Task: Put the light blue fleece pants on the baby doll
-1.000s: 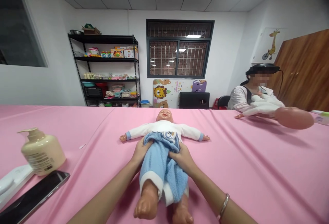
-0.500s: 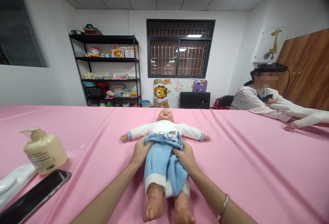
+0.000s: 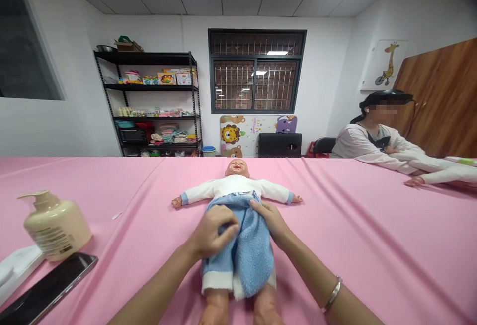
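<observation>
A baby doll point(image 3: 234, 185) lies on its back with its arms spread and its feet toward me. It wears a white top with blue cuffs and blue trousers with white hems. My right hand point(image 3: 271, 219) grips blue fleece clothing point(image 3: 255, 248) at the doll's waist, thumb on top; the fabric drapes over the leg on the right. Over the leg on the left, my left hand point(image 3: 216, 229) is curled with its thumb pointing right. What its fingers hold, if anything, is hidden.
Pink cloth point(image 3: 335, 245) covers the table. At the left are a pump bottle point(image 3: 57, 225), a phone point(image 3: 48, 287) and a white object point(image 3: 18, 270). Another person point(image 3: 376, 143) sits at the far right with a second doll point(image 3: 443, 170). A shelf point(image 3: 149, 86) stands behind.
My left hand has left the waist edge and moved right and closer over the trousers. The blue fleece now hangs lower and covers more of the front. My right hand remains at the waist.
</observation>
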The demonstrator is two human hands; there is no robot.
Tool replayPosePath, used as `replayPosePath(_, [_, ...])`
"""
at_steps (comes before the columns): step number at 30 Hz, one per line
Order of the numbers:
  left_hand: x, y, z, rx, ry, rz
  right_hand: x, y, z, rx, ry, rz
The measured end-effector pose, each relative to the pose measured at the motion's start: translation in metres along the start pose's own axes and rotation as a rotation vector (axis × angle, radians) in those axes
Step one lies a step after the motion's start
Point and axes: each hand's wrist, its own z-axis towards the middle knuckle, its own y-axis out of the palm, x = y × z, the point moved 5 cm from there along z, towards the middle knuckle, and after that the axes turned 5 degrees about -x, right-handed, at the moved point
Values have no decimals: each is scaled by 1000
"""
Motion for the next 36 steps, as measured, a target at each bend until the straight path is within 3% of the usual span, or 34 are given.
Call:
replayPosePath(1, [7,6,1,-120,43,32,1,0,0,-4,27,75])
replayPosePath(3, [9,11,2,-240,36,140,0,-1,-1,1,61,186])
replayPosePath(7, [-7,6,1,-263,-87,331,-7,-7,-2,40,70,286])
replayPosePath(9, [-10,2,0,-176,-108,365,-16,-11,-3,79,-27,214])
replayPosePath(12, [0,-10,-4,158,-50,321,-35,-6,-10,86,-221,-17])
replayPosePath(14, [14,-17,-9,397,74,324,-42,7,-17,-15,-263,-108])
replayPosePath(16, [29,-17,-10,474,211,415,-45,22,-22,-199,-263,-128])
replayPosePath(18, [35,-12,-6,397,258,514,-43,30,-23,-321,-254,-134])
replayPosePath(19, [35,-9,-4,344,238,541,-41,28,-21,-309,-257,-152])
replayPosePath(20, [33,-7,-2,293,203,555,-36,22,-17,-228,-258,-195])
replayPosePath(23, [26,0,1,172,136,568,-17,-12,-6,206,-223,-467])
replayPosePath(25, [26,3,0,149,154,553,2,-27,-1,344,-109,-619])
replayPosePath(29, [38,2,-4,177,281,471,29,-23,2,173,132,-528])
replayPosePath(33, [50,7,-2,22,396,305,16,-7,-5,115,118,-252])
replayPosePath(36, [50,10,-1,-35,403,248,2,-3,-8,33,145,2])
